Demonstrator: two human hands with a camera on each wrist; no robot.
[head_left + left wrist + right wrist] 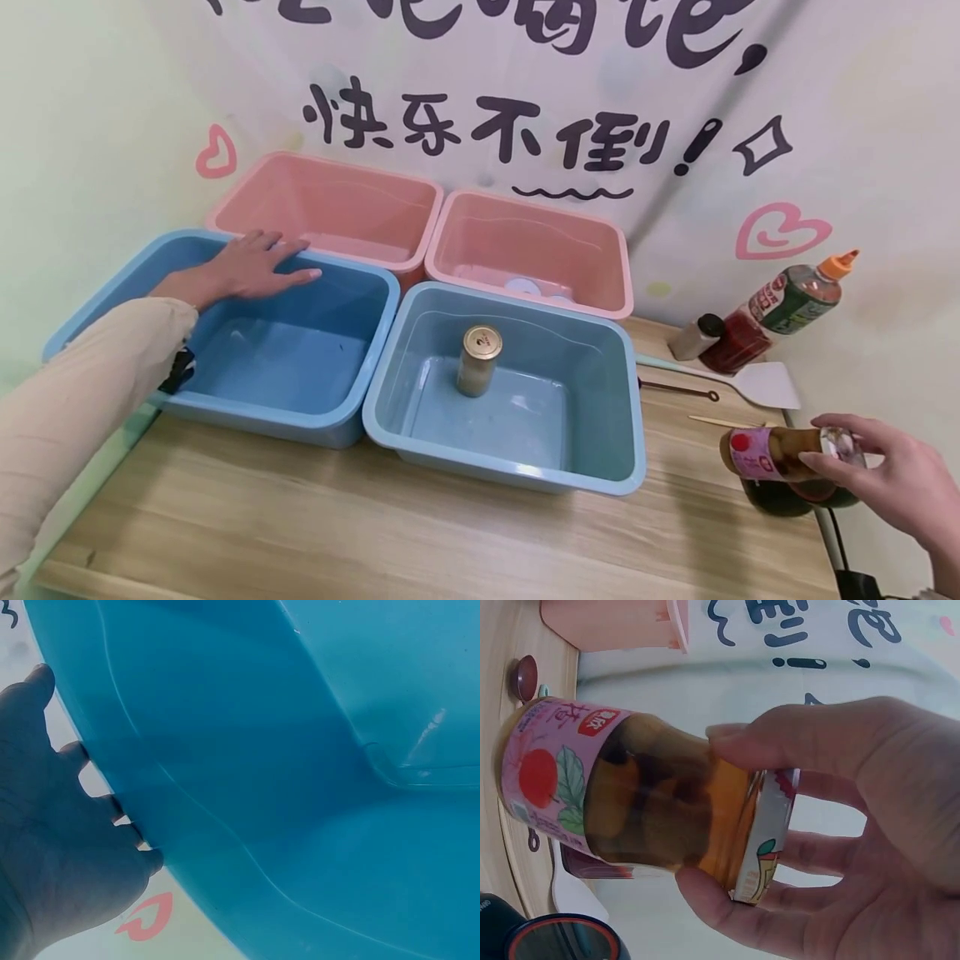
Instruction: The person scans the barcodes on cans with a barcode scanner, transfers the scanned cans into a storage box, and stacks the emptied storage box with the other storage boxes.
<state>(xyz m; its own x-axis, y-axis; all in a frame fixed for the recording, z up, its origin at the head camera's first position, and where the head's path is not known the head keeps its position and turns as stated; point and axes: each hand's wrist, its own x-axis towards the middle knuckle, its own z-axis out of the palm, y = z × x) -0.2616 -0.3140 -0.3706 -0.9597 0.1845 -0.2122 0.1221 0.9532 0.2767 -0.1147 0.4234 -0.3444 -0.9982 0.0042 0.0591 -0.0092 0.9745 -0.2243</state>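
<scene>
My right hand (900, 475) grips a glass jar (791, 454) around its lid end, above the right part of the table. The jar (660, 787) lies tilted on its side, with a pink label, a white patterned lid and rounded pieces in amber liquid. Over the far rim of the left blue bin (367, 400), my left hand (251, 267) is spread with nothing in its grasp. Its fingertips come right at the bin's edge in the left wrist view. A gold-topped can (478, 362) stands upright inside the right blue bin (517, 475).
Two pink bins (345, 179) stand behind the blue ones against the wall. On the right are a sauce bottle (795, 304) with an orange tip, a black-capped shaker (697, 337), a white spatula (765, 383) and a dark round object (776, 500) below the jar.
</scene>
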